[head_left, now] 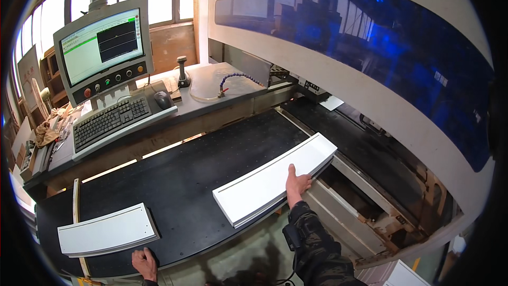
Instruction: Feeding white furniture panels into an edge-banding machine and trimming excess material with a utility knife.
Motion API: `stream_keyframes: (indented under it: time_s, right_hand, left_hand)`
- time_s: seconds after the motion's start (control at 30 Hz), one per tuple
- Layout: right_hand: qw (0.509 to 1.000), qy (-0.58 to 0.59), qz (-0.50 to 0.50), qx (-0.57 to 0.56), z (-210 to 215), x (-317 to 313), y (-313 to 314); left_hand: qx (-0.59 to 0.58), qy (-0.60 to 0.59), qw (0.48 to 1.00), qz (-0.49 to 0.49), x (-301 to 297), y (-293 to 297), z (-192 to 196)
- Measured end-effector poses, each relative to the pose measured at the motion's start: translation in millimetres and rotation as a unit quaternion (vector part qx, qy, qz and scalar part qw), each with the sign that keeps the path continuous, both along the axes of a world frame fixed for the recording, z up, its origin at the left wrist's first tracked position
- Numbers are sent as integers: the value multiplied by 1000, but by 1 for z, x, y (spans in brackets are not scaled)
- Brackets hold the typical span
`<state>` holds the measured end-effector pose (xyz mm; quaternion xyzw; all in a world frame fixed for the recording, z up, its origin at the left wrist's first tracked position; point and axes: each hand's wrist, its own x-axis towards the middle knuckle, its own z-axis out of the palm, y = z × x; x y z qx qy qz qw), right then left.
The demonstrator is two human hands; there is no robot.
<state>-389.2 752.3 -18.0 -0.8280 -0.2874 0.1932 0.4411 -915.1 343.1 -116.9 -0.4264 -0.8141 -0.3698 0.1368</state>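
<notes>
Across the near part of the room runs a long black worktable [180, 175], its flat top dotted with tiny holes. On the table's right lies a stack of long white panels [272, 177], smooth-faced, with a thin groove along the far edge; the right hand [298, 181] grasps its near edge, thumb on top and fingers against the side. On the left, a shorter white stack [106, 229] rests over a pale strip [76, 201]. Just beside its near edge, the left hand [144, 264] has its fingers clenched; whether it touches the table I cannot tell. Far left, a grey metal counter [233, 77] carries a keyboard [112, 122] and a rounded dark mouse [163, 100] below a monitor [100, 47]. On the far right curves a pale machine housing [317, 55] with a glossy blue window [338, 26].
</notes>
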Motion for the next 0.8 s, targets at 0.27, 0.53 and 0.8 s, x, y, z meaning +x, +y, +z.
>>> stream_keyframes:
  time_s: [0.27, 0.53, 0.8]
  right_hand:
    - [1000, -3, -1, 4, -5, 5, 3]
    - [1000, -7, -1, 17, -8, 2, 4]
    - [1000, -2, 1, 8, -11, 1, 4]
  left_hand:
    - [-16, 7, 1000, 2, -3, -1, -6]
    - [-30, -4, 999, 22, -1, -1, 1]
    - [-28, -40, 999, 24, -8, 0, 3]
